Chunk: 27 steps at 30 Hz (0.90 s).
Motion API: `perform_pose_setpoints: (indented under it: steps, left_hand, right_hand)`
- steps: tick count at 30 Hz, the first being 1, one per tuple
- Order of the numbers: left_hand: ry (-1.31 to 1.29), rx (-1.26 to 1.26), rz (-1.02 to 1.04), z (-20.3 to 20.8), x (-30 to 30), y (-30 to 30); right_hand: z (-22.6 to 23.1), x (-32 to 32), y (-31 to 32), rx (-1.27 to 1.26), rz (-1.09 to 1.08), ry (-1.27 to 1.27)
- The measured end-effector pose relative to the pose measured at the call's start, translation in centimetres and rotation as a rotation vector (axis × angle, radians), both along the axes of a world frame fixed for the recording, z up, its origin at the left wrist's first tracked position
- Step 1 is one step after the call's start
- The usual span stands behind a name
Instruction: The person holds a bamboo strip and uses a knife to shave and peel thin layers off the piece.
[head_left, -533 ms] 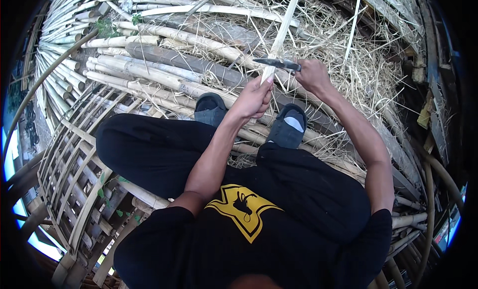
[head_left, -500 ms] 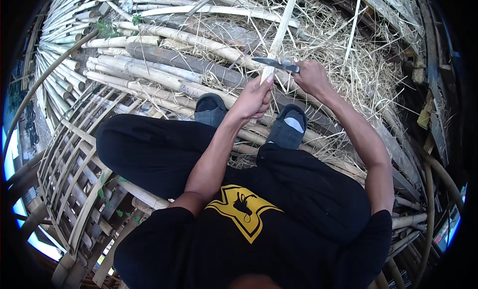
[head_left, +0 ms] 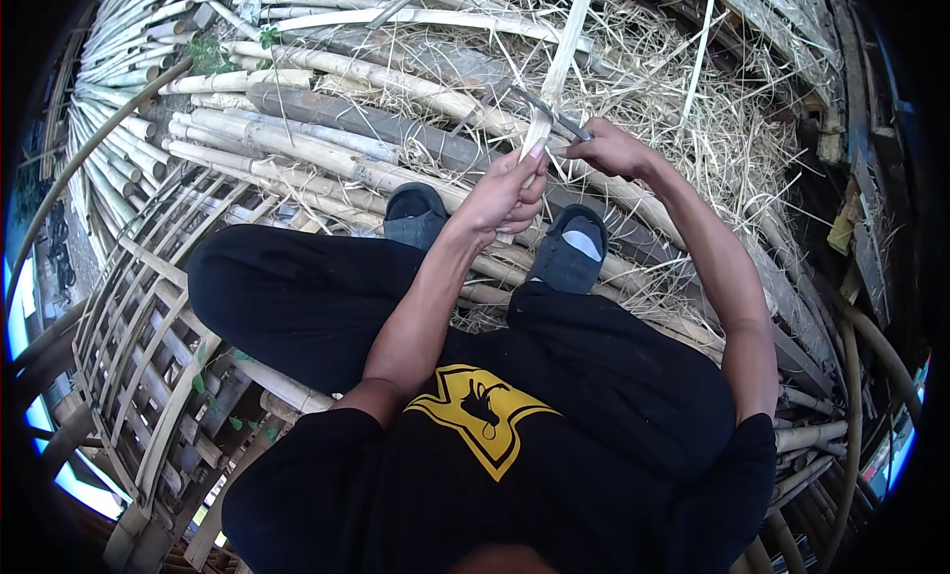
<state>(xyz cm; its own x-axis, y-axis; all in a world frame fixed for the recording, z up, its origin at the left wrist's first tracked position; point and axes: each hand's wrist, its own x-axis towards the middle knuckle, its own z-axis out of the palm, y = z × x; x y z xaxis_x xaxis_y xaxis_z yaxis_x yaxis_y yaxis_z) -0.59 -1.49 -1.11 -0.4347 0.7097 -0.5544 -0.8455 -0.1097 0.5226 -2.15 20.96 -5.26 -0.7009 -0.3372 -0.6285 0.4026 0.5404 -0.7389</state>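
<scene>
Over poles, left hand gripping strip slanting up-right, right hand holding knife crosswise

Grips a bamboo strip in the left hand. Holds a knife across it in the right hand, near scattered shavings.

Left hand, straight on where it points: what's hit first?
Probably the knife blade, which crosses the pale strip just ahead of the left hand; exact depth is unclear.
</scene>
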Motion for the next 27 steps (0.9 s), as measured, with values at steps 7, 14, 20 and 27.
perform_pose_setpoints:
  steps: [7,14,20,27]
  left_hand:
    - [0.129,-0.133,0.029,0.4,0.7,0.6]
    - [0.029,-0.075,0.026,0.0,0.7,0.1]
    - [0.12,-0.162,-0.163,1.0,4.6,1.0]
    - [0.137,-0.149,0.091,1.5,1.2,0.1]
  right_hand:
    - [1.1,0.6,-1.1,-0.152,-0.147,-0.226]
    - [1.2,-0.6,-1.3,0.488,0.018,0.294]
    - [3.6,-3.4,10.2,0.863,-0.411,0.499]
    - [3.3,0.4,8.2,0.293,-0.63,0.39]
